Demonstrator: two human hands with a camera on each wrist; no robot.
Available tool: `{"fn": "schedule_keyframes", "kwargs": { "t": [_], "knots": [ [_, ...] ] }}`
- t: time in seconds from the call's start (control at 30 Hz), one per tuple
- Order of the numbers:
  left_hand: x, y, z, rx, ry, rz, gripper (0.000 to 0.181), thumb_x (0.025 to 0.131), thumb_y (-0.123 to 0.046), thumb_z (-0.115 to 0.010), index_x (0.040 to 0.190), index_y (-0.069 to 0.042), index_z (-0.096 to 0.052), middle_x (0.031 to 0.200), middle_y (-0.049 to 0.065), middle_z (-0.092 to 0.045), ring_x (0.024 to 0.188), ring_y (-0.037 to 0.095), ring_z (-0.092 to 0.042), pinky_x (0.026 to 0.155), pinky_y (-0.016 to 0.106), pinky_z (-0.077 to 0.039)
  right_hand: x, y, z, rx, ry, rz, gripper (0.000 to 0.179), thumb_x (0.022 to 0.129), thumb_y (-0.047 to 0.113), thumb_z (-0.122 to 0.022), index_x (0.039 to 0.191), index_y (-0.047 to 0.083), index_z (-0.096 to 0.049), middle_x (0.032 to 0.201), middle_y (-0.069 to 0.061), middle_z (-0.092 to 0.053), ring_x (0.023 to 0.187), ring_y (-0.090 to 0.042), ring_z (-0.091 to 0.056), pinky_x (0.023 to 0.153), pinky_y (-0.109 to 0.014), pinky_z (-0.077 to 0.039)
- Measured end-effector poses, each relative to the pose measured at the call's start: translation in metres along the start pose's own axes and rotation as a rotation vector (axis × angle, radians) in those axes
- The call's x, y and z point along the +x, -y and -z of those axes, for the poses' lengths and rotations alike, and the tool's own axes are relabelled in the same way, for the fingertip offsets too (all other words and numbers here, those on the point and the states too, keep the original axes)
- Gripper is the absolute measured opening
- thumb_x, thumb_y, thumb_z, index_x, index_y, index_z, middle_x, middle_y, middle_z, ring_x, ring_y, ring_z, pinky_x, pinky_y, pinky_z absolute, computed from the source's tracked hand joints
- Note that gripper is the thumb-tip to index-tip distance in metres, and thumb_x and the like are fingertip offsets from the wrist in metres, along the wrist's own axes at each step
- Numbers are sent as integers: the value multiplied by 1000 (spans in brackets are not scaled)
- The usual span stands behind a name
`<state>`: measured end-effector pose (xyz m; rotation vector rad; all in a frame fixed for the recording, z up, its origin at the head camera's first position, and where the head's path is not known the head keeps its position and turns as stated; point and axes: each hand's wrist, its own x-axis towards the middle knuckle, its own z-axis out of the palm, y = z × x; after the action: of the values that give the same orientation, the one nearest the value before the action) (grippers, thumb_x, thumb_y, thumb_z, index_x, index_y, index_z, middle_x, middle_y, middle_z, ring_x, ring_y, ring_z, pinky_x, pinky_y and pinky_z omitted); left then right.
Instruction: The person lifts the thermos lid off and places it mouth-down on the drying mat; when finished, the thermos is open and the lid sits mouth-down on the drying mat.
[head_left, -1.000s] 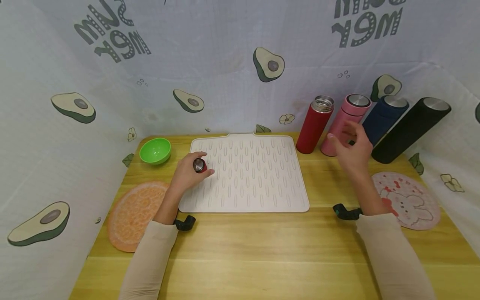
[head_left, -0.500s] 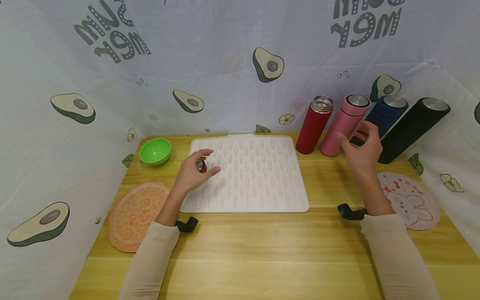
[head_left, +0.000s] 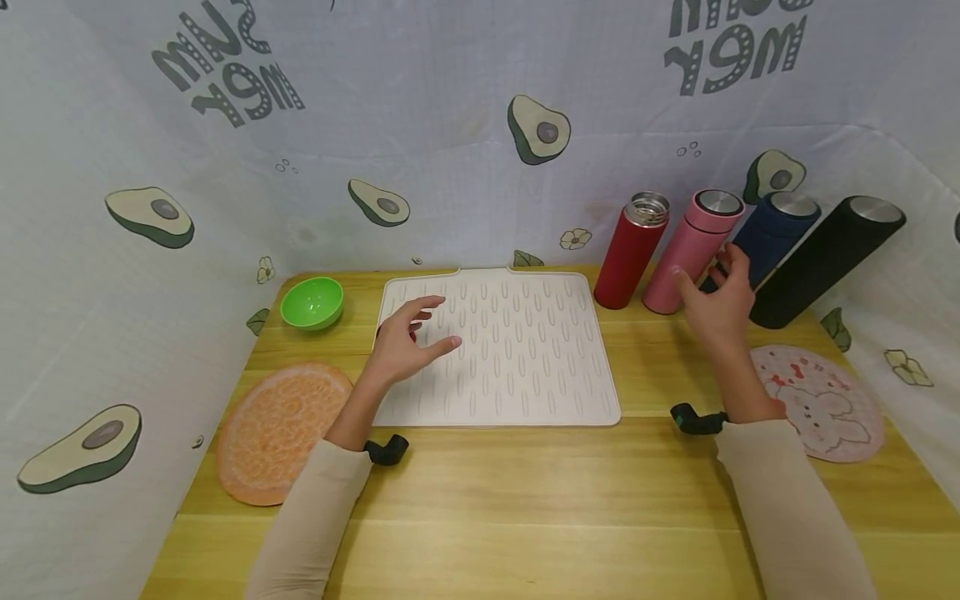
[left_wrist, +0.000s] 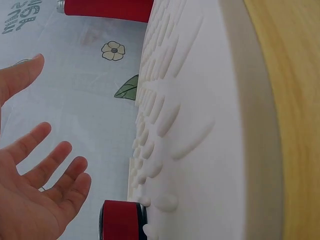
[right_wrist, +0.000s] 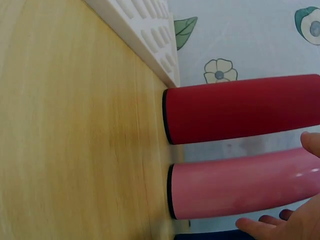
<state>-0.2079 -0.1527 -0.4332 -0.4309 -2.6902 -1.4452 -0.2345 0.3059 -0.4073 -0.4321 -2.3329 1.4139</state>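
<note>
My left hand [head_left: 401,346] hangs over the left part of the white ridged mat [head_left: 510,358], thumb and fingers spread with nothing between them. A red cap with a dark rim [left_wrist: 120,221] stands on the mat beside that hand, mostly hidden by it in the head view. On the right, my right hand [head_left: 718,310] is in front of the pink thermos [head_left: 693,254]. Its thumb and loosely bent fingers stand to either side of the pink thermos in the right wrist view. A red thermos [head_left: 632,254], its steel neck bare, stands left of the pink one.
A navy thermos [head_left: 772,229] and a tall black thermos [head_left: 825,262] stand further right. A green bowl [head_left: 312,303] is at the back left. An orange round mat [head_left: 277,442] lies at left, a pink bunny mat [head_left: 825,408] at right. A patterned cloth backs the table.
My left hand has let go of the red cap, its fingers spreading as it moves right. My right hand has shifted slightly right, then back a little, staying by the pink thermos.
</note>
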Motion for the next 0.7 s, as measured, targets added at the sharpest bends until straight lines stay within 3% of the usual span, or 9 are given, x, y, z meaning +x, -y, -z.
{"fn": "schedule_keyframes", "kwargs": {
  "t": [0.27, 0.7],
  "knots": [
    [8, -5, -11, -35, 25, -44, 72, 84, -42, -85, 147, -24, -55, 150, 4, -56, 134, 36, -55, 115, 49, -46, 16, -2, -4, 36, 73, -59, 83, 98, 50, -64, 163, 35, -15, 171, 4, -24, 157, -20, -29, 126, -47, -29],
    [17, -12, -25, -81, 91, -121, 71, 87, -38, -83, 150, -29, -52, 152, -3, -52, 138, 36, -52, 115, 46, -46, 27, -6, -13, 47, 34, -44, 74, 98, 48, -63, 159, 27, -27, 164, -3, -39, 149, -22, -43, 123, -44, -38]
  ]
}}
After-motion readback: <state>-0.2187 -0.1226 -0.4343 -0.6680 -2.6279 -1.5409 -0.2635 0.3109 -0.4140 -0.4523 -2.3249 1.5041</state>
